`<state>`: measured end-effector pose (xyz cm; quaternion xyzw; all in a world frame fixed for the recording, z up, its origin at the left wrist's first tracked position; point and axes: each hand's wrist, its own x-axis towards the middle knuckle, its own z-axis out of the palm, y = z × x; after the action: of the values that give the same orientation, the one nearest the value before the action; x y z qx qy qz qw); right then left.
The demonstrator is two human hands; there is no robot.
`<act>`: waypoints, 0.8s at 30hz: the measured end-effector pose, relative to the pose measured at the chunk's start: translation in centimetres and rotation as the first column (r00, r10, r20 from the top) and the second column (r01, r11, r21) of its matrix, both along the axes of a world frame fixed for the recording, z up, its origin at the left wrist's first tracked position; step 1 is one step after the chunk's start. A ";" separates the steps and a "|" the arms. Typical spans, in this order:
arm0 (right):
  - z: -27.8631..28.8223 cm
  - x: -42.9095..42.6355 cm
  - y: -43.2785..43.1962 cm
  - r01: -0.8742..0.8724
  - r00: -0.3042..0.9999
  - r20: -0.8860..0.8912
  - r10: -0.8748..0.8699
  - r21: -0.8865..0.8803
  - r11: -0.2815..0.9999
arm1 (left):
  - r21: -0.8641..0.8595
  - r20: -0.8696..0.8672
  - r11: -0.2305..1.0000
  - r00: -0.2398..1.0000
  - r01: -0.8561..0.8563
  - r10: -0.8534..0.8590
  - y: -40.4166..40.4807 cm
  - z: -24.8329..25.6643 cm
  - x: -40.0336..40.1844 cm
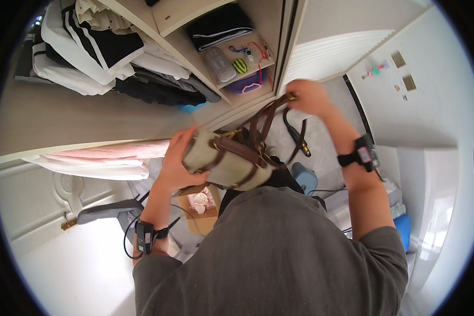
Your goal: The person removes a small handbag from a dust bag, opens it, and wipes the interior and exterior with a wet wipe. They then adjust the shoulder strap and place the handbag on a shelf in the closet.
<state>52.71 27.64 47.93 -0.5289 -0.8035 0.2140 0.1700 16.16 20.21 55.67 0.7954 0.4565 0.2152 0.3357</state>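
Observation:
A cream handbag [237, 164] with brown leather straps and brass-coloured fittings hangs tilted in front of my body. My left hand [179, 162] grips its end, thumb below and fingers over the top. Held up in my right hand [308, 98] are the bag's brown handles [266, 118], drawn away from the body of the bag. A loose brown strap [299, 144] dangles on the right. Motion blurs the right hand, and its fingertips are partly hidden. The inside of the bag cannot be seen.
Folded clothes [91, 47] fill the wardrobe shelf at left. A cubby beside it holds a pencil case [220, 65] and a purple bag [247, 83]. On the floor are a cardboard box [205, 223] with a white figurine [200, 201] and a blue container [304, 177].

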 end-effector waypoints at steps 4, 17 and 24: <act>2.2 4.3 2.1 0.050 0.991 -0.133 -0.031 0.135 0.990 | -0.066 -0.091 0.986 0.985 -0.154 0.148 -0.7 -2.3 0.2; 13.2 3.1 8.7 -0.002 0.824 -0.566 0.014 0.022 1.000 | -0.301 0.504 0.898 0.746 -0.320 0.435 -2.0 -4.7 -7.2; 13.0 -10.3 3.3 -0.515 0.856 -0.198 0.477 -0.252 0.819 | -0.246 0.758 0.969 0.620 -0.020 0.205 -0.7 -2.8 -9.4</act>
<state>42.44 30.99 60.91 -0.3059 -0.8597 0.4016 0.0774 6.72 19.54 52.85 0.5531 0.3360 0.5076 0.5688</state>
